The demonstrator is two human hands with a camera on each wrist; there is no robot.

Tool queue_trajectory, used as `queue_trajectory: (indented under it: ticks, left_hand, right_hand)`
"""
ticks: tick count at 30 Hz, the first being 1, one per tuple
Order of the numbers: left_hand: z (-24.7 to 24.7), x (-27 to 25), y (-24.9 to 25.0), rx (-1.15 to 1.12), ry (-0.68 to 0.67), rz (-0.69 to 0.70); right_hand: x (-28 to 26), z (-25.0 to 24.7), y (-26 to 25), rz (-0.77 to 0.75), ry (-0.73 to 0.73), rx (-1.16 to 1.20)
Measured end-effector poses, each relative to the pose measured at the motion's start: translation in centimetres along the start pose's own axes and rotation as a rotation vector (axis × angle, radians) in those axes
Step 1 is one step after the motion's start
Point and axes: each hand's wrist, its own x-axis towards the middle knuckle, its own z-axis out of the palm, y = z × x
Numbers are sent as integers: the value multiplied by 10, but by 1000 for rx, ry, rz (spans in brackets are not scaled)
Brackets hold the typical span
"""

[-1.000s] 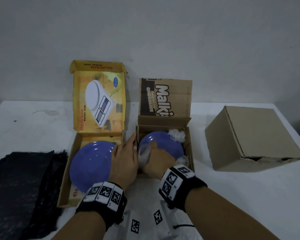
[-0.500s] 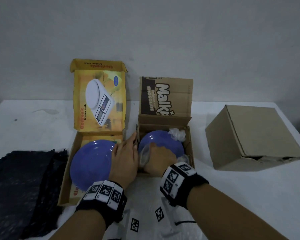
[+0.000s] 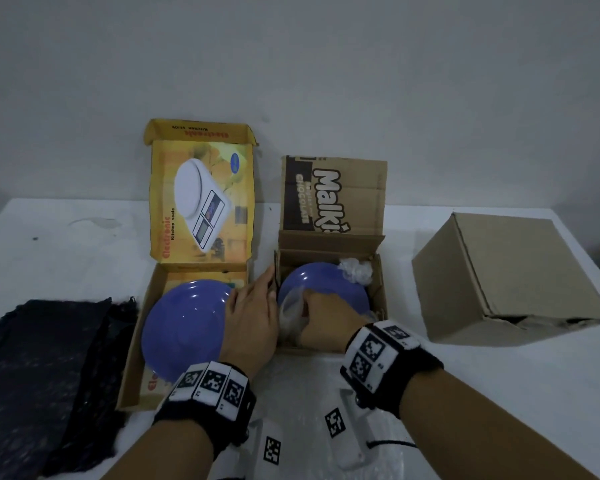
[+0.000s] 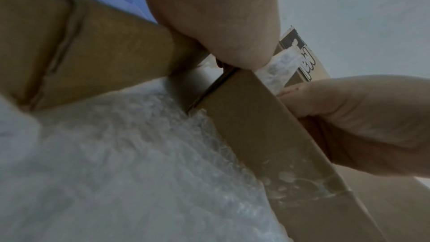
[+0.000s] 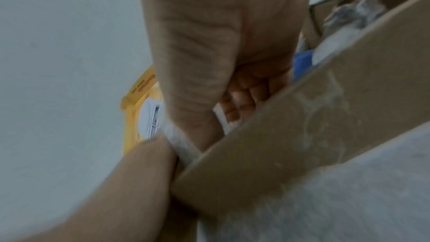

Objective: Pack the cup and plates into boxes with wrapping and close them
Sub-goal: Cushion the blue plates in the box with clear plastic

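While both open boxes hold a blue plate each, neither is closed, so packing reads as roughly midway. Landmark: the Malkist chocolate carton (image 3: 329, 289), lid flap upright.

- Inside it: a blue plate (image 3: 312, 282), with crumpled clear wrap (image 3: 355, 270) at its far right corner.
- Right hand (image 3: 326, 317): reaches into the carton's near-left corner, fingers curled round a fold of clear plastic wrap (image 3: 288, 310) lying over the plate's near edge. Judged to be tucking padding in.
- Left hand (image 3: 253, 317): fingers straight, laid flat against the carton's left wall, steadying it; grips nothing.
- Left of the carton: the yellow kitchen-scale box (image 3: 201, 209), lid up, second blue plate (image 3: 187, 327) in it with no wrap visible on it.
- Right of the carton, well apart: a plain brown box (image 3: 506, 278), already shut; contents unseen, cup not visible anywhere.
- Near side: bubble wrap sheet (image 4: 139, 172) on the desk (image 3: 49, 244). Far left: dark netted material (image 3: 42, 375).

Remaining: finish padding, wrap second plate, close both lids.
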Motion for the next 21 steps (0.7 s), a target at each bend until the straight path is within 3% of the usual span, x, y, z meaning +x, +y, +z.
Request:
queue_trajectory:
  ticks: [3,8,11,13,16,18,21]
  left_hand:
    - [0,-1,-1,0,7,-2]
    - [0,0,0,-15,-2,3]
    - [-1,0,-1,-12,-11,-3]
    - [-1,0,-1,2,-15,-4]
    - [1,-1,-2,14,-15,13]
    - [2,0,-4,20,-16,14]
    - [3,1,-6,20,-15,5]
  right_hand:
    - [4,-2,13,-8,14,152]
    - [8,20,7,46,119,94]
    - [14,20,5,38,54,30]
    - [12,6,9,3,25,191]
    - [-2,-10,13,-75,116,616]
    - [-3,-8,13,-99,123,545]
    - [6,10,13,-127,175,250]
